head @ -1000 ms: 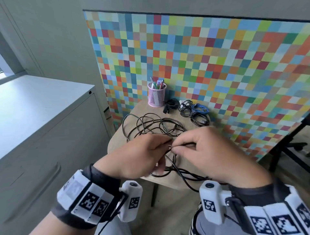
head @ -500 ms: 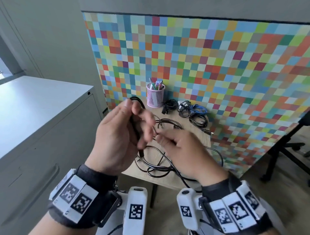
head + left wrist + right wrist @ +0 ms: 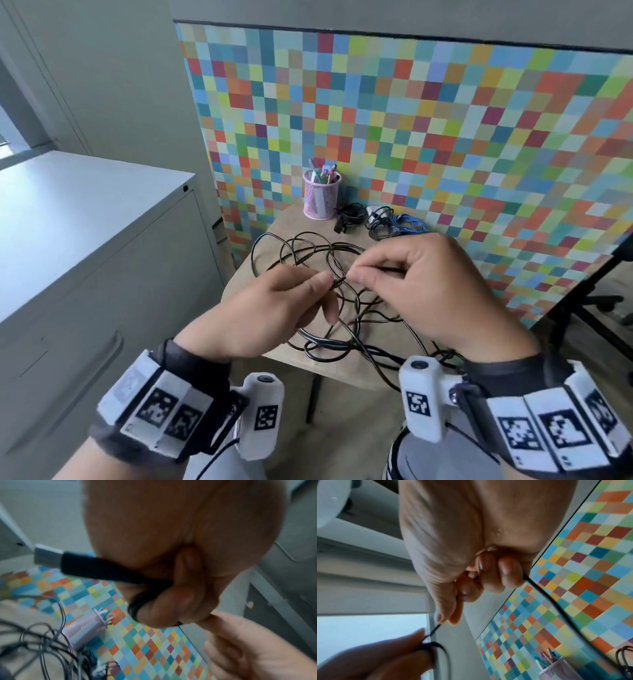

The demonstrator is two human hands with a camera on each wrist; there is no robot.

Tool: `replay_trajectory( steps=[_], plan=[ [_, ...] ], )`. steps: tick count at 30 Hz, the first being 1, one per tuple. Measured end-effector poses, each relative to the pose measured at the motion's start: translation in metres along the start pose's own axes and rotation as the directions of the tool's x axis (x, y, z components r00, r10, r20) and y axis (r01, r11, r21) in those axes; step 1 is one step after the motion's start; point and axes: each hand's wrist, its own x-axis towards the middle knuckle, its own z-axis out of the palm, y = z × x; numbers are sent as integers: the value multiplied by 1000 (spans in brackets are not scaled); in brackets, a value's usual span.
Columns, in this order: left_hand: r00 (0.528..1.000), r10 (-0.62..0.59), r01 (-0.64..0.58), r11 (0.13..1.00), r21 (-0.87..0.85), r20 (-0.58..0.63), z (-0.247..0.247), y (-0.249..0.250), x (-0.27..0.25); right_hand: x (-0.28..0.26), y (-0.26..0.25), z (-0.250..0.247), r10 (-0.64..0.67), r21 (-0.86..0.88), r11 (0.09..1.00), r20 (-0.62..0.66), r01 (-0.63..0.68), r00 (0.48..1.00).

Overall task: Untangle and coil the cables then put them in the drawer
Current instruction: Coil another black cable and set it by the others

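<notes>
A long black cable (image 3: 308,246) lies in tangled loops on the small wooden table (image 3: 246,287). My left hand (image 3: 294,301) holds small coils of it above the table; in the left wrist view the cable (image 3: 137,609) wraps round a curled finger and its USB plug (image 3: 48,555) sticks out to the left. My right hand (image 3: 387,270) pinches the same cable just right of the left hand; in the right wrist view the strand (image 3: 544,595) runs through its curled fingers. The grey cabinet (image 3: 85,257) with drawer fronts stands at the left, its drawers shut.
At the table's back stand a pink mesh pen cup (image 3: 321,198), a small black cable bundle (image 3: 349,214) and a bundle of black and blue cables (image 3: 397,222). A multicoloured checkered panel (image 3: 428,137) rises behind the table. A black chair base (image 3: 589,301) is at right.
Both hands came back down over the table after the left hand had lifted the cable up. The fingertips now meet close together on the strand.
</notes>
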Motion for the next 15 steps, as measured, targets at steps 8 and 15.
replay_trajectory(
  steps=[8, 15],
  plan=[
    [953, 228, -300, 668, -681, -197, 0, 15, -1, 5, 28, 21, 71, 152, 986, -46, -63, 996],
    [876, 275, -415, 848, -330, -396, 10, 8, 14, -8, -1, 60, 58, -255, 967, 239, 5, 969]
  ],
)
